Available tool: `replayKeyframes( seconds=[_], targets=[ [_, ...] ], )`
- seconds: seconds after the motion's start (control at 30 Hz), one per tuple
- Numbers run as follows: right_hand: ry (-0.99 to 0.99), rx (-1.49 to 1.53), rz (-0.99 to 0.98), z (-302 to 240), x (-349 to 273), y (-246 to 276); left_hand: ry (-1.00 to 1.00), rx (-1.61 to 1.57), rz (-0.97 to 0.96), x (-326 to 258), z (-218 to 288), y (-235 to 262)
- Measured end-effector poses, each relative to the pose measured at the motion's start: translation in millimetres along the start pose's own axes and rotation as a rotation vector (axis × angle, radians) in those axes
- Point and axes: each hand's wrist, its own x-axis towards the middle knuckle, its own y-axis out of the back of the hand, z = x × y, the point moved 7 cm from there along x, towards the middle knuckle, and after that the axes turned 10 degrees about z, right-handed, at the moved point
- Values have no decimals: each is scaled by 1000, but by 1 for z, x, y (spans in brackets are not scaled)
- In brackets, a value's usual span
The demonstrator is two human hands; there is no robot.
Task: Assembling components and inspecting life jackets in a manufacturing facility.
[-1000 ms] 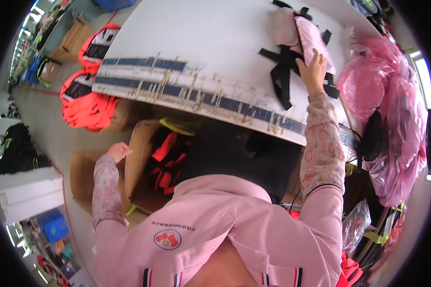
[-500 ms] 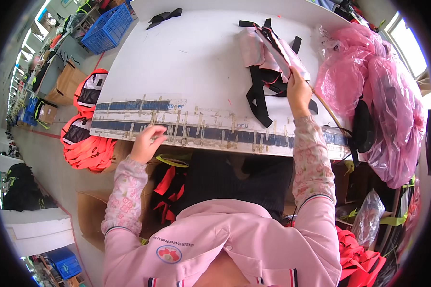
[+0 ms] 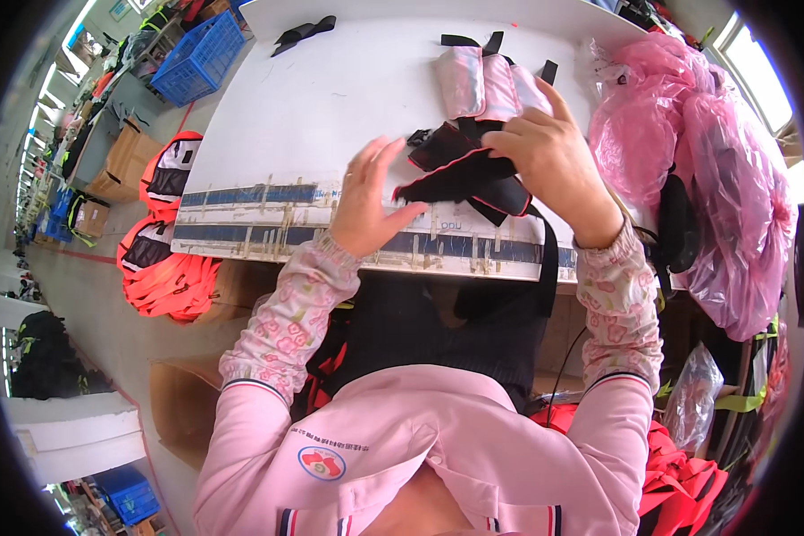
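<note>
A sewn piece lies on the white table (image 3: pixel 268 116). It has a pale pink and white padded part (image 3: pixel 487 87) on its far side and black mesh-like panels (image 3: pixel 473 174) with red edging on its near side. My right hand (image 3: pixel 558 161) is over its right side, thumb and bent fingers closed at the upper edge of the black panel; the forefinger points away. My left hand (image 3: pixel 369 201) hovers left of the panel, fingers stretched and thumb apart, holding nothing. A black strap (image 3: pixel 548 259) runs from the piece down over the table's front edge.
A loose black strap (image 3: pixel 304 34) lies at the far left of the table. Pink plastic bags (image 3: pixel 732 179) crowd the right side. Orange-red bags (image 3: pixel 165 268) hang by the left edge; a blue crate (image 3: pixel 198 55) stands beyond. Orange-red straps (image 3: pixel 679 478) lie at lower right.
The black panels now lie spread toward me, and a strap hangs over the front edge. My left hand has moved right and up to the piece; my right hand has shifted slightly.
</note>
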Motion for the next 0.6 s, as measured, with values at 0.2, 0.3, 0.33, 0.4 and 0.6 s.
replayKeyframes(
  seconds=[0.2,0.3,0.33,0.4,0.6],
  targets=[
    [89,54,249,-49,17,-28,792,-587,-127,-83,-90,-51],
    [-260,333,-95,-56,-34,-102,878,-269,38,-123,-124,-39],
    [-344,437,-152,-67,-60,-120,686,-127,26,-122,-111,-30],
    [-450,553,-217,-97,-98,-135,297,54,-86,-122,-86,-18],
    [-475,388,-216,-139,-146,-143,119,36,-538,-156,-52,-21]
  ],
)
